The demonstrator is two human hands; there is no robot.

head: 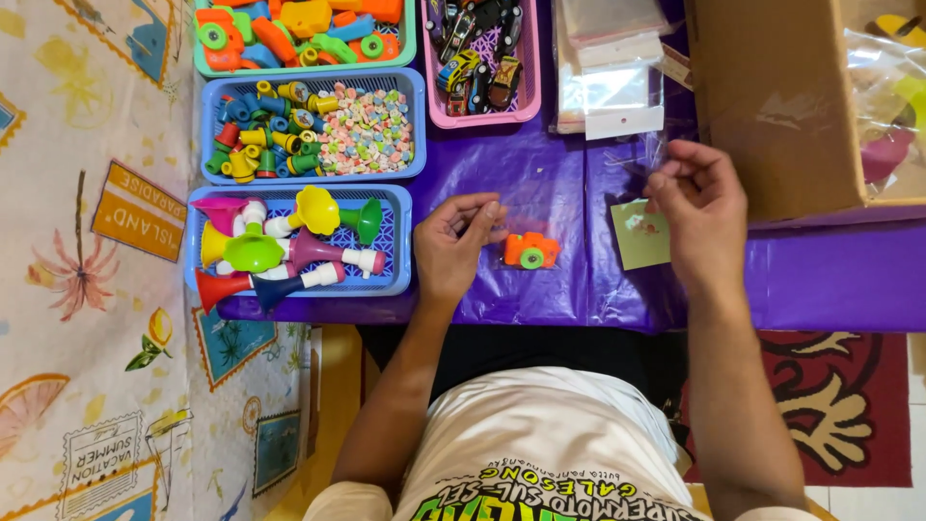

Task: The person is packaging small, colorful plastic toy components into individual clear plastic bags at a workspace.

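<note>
A small orange toy camera (531,251) with a green lens lies on the purple table cover (540,174), seemingly inside a clear plastic bag. My left hand (458,241) rests just left of it, fingertips pinched at the bag's edge. My right hand (702,212) is further right, its thumb and fingers pinching thin clear plastic above a pale green card (639,234) that lies flat on the cover, partly under the hand.
Left of my hands, a blue basket (397,241) holds coloured toy horns. Behind it are a blue basket (417,116) of whistles and beads, a green basket (409,39) of orange toys and a pink basket (531,68) of toy cars. Clear bags (608,68) and a cardboard box (772,96) stand at the back right.
</note>
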